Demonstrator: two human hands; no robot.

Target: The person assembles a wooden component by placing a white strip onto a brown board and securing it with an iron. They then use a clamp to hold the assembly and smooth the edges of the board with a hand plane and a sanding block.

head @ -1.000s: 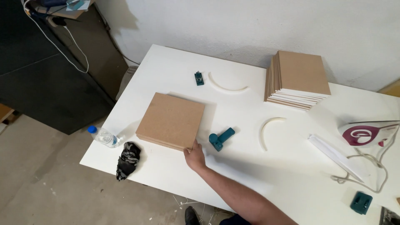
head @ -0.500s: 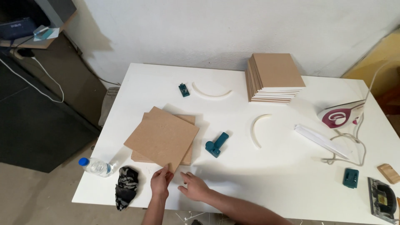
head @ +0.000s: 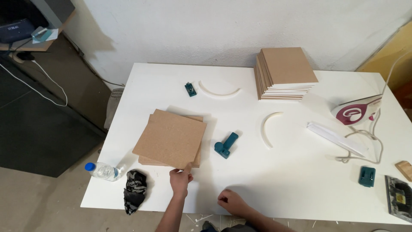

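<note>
The left hand (head: 179,180), low in the frame, pinches the near corner of the top board (head: 169,136) in a narrow grip; that board lies skewed on a small pile (head: 196,151) at left centre of the white tabletop (head: 240,172). The right hand (head: 229,201) rests on the tabletop at the bottom edge, fingers curled loosely, holding nothing.

Just right of the pile lies a teal tool (head: 225,145). Left of the hands, at the lower-left edge, a water bottle (head: 103,171) lies beside a dark rag (head: 134,190). Toward the top sit a small teal block (head: 190,89), a white arc (head: 219,91) and a tall stack of boards (head: 285,73). A second arc (head: 268,128) lies at centre. On the right are an iron (head: 356,110) with its cord, a white strip (head: 335,138), another teal piece (head: 367,176) and a sander (head: 399,196). Nothing stands between the hands and the pile.

Half a second ago both hands were close together below the board; now the right has drawn away to the right.
</note>
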